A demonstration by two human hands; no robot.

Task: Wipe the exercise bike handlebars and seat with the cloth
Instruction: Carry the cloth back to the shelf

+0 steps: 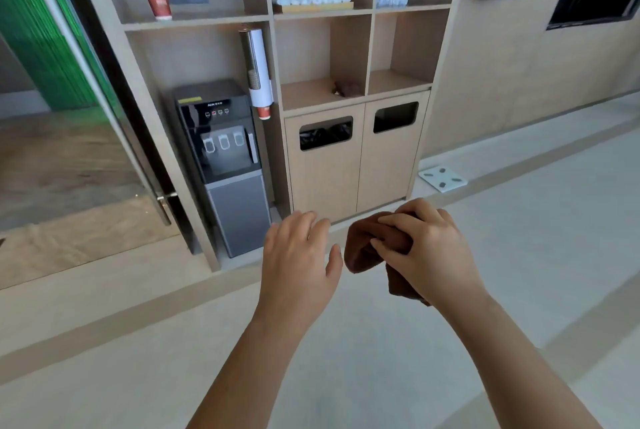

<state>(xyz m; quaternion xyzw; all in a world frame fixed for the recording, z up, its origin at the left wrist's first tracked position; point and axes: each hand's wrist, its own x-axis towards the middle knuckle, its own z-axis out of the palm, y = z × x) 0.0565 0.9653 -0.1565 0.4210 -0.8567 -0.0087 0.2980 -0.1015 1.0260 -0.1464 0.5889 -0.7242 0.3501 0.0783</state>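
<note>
Right hand [429, 248] grips a bunched brown cloth [367, 252], soft and folded, fingers [398, 220] closed over it; left hand [298, 255] beside it, flat, fingers spread, holding nothing. Bare pale floor [450, 342] lies open below; wooden cabinet [356, 168] and dispenser [225, 158] stand ahead

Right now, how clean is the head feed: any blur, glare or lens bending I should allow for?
Head view: wide-angle bending bows the shelf unit uprights and the floor lines; motion blur smears the green panel at far left; the glass door carries reflections; lighting is even and soft, shadows faint; both hands and the brown cloth, gripped in the right hand, read sharp; the left hand is open.
</note>
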